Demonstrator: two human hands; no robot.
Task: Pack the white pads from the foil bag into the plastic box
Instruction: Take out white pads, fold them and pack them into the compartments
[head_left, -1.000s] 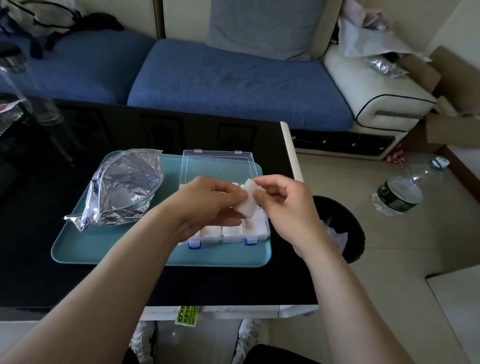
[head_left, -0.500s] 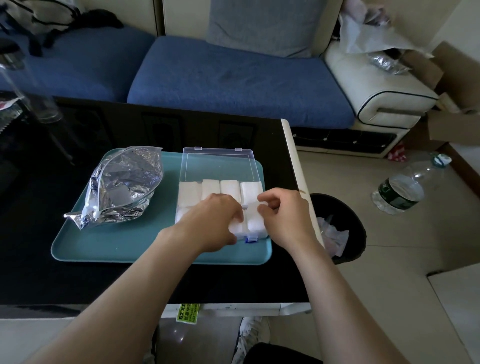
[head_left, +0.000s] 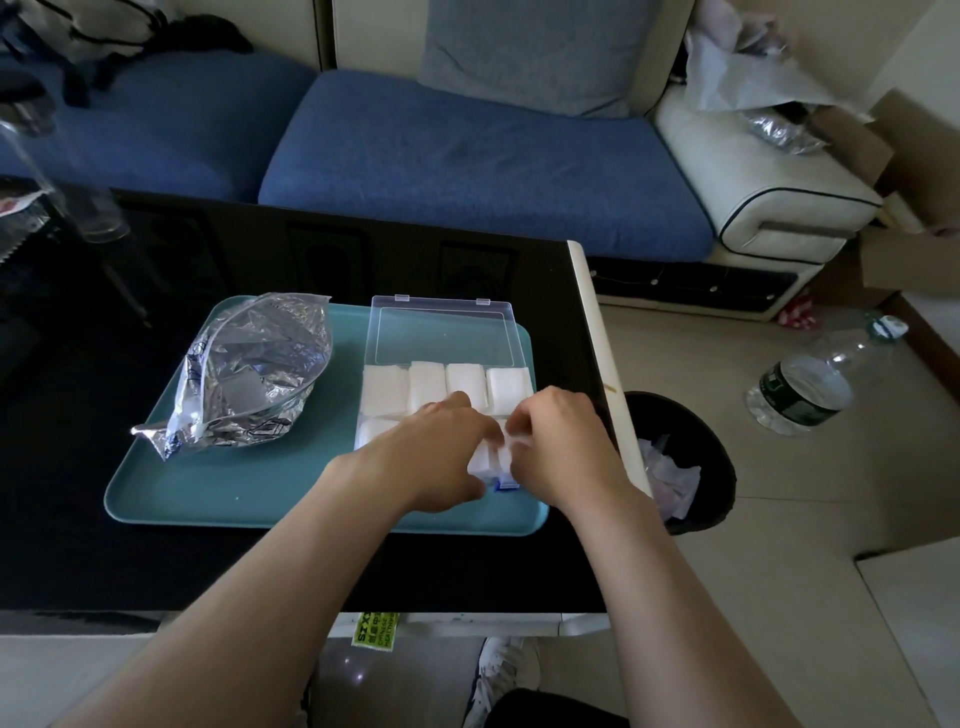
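Crinkled shiny foil bag (head_left: 249, 374); clear plastic box (head_left: 441, 332); matt tray (head_left: 260, 488).

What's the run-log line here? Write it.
step: seating white pad in plastic box | left hand: on pad, grip hidden | right hand: pinching pad | foil bag: on teal tray

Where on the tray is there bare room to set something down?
Bare: the near strip of the tray, between foil bag and front rim. Crowded: the near right corner of the plastic box, where left hand and right hand meet.
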